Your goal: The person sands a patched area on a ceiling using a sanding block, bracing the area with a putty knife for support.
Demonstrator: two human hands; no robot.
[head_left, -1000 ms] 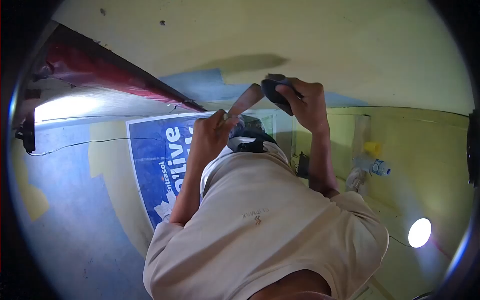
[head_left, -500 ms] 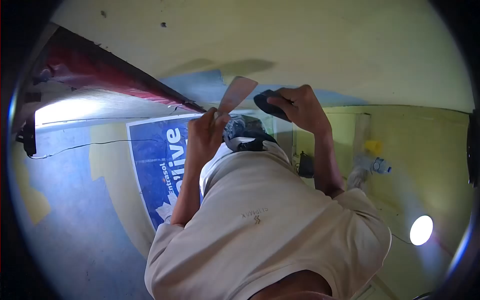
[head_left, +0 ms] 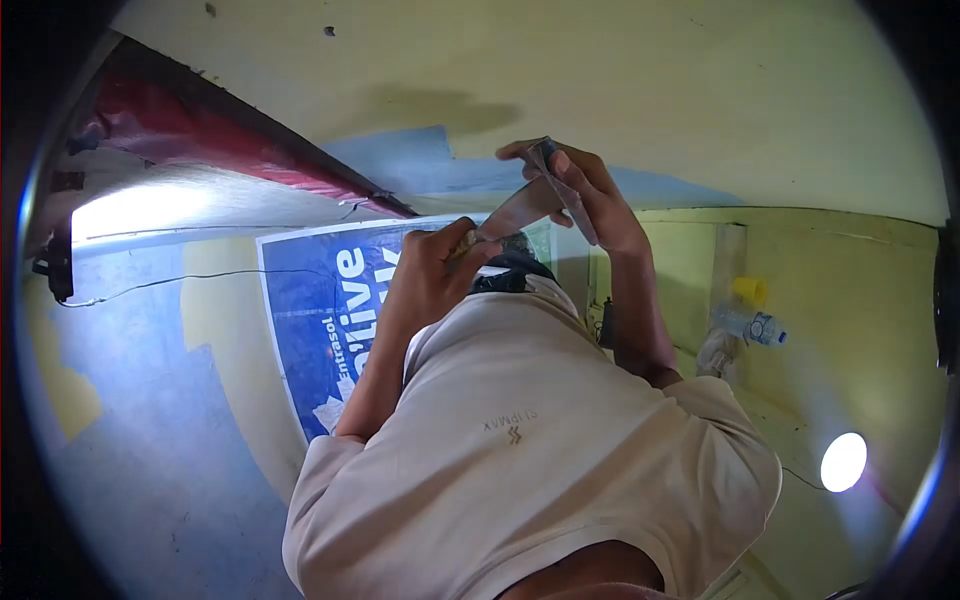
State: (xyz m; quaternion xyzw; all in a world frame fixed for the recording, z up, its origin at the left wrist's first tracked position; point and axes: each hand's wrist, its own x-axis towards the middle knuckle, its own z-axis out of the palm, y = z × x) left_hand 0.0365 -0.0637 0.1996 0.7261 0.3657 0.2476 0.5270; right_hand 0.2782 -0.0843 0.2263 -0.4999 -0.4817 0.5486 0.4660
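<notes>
A putty knife (head_left: 520, 207) with a wide flat blade is in my left hand (head_left: 432, 268), its handle inside my closed fingers. Its blade slants up and right toward my right hand (head_left: 600, 205). That hand grips a thin flat plate with a dark back (head_left: 572, 195), now turned nearly edge-on, with fingers behind it and the thumb on the near side. The blade's end overlaps the plate in this view. Both hands are held in front of my waist, close to the pale wall with a light blue painted patch (head_left: 400, 160).
A red-covered ledge (head_left: 230, 145) runs along the upper left. Below it hangs a blue poster (head_left: 310, 340), with a thin wire (head_left: 200, 285) crossing it. On the right are a plastic bottle (head_left: 755, 327), a yellow cup-like object (head_left: 749, 290) and a bright round lamp (head_left: 844, 462).
My left hand has moved right and tilted the putty knife lower. My right hand has turned the plate from dark side up to nearly edge-on, bringing it to the blade.
</notes>
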